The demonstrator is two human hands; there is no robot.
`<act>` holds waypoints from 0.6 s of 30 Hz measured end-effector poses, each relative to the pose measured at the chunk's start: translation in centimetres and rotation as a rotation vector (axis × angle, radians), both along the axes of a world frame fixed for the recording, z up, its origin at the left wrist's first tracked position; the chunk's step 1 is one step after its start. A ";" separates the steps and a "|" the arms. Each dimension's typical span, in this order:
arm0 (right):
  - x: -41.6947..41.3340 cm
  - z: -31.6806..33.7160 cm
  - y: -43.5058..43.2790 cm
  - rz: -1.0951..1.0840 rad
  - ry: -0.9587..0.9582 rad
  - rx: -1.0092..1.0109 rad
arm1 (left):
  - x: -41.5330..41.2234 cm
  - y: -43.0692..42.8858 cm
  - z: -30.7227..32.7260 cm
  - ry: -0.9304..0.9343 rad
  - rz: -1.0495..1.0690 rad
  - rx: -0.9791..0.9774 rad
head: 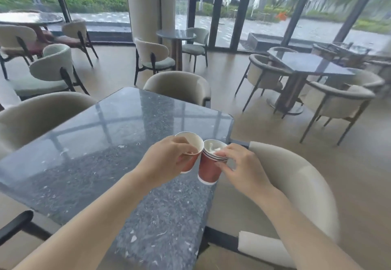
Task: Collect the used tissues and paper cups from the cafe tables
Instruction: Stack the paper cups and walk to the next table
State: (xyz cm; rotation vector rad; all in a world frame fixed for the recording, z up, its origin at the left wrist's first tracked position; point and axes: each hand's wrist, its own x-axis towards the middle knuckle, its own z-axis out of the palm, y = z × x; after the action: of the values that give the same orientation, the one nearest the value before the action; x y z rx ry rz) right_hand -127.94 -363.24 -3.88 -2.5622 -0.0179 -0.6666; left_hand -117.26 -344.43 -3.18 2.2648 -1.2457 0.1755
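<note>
My left hand point(167, 159) grips a single red paper cup point(191, 145) with a white inside, tilted toward the right. My right hand point(243, 168) holds a stack of red paper cups point(208, 170) by the rim, with a crumpled white tissue point(212, 147) tucked in the top cup. The two cup rims touch each other above the right edge of the dark speckled stone table point(95, 142).
Beige cushioned chairs surround the table: one to my right point(296, 185), one at the far side point(179, 85), one at the left point(38, 115). A square table point(306, 62) with chairs stands at the right, a small round table point(175, 33) by the pillar. Glass walls behind.
</note>
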 end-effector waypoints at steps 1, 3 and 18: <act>-0.7 0.2 -0.2 -0.009 -0.006 -0.003 | -0.5 -0.3 0.3 -0.019 -0.015 0.002; -2.5 0.8 -0.8 -0.029 -0.019 -0.005 | -1.8 -1.3 0.9 -0.084 -0.063 0.002; -23.2 3.3 -9.4 -0.418 -0.092 -0.043 | -17.0 -15.6 2.5 -0.224 -0.388 -0.047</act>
State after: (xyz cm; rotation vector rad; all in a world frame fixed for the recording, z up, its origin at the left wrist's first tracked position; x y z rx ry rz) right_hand -151.13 -372.68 -0.62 -2.5947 0.4883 -0.9445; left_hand -134.29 -360.00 -0.67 1.9569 -1.7508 0.3153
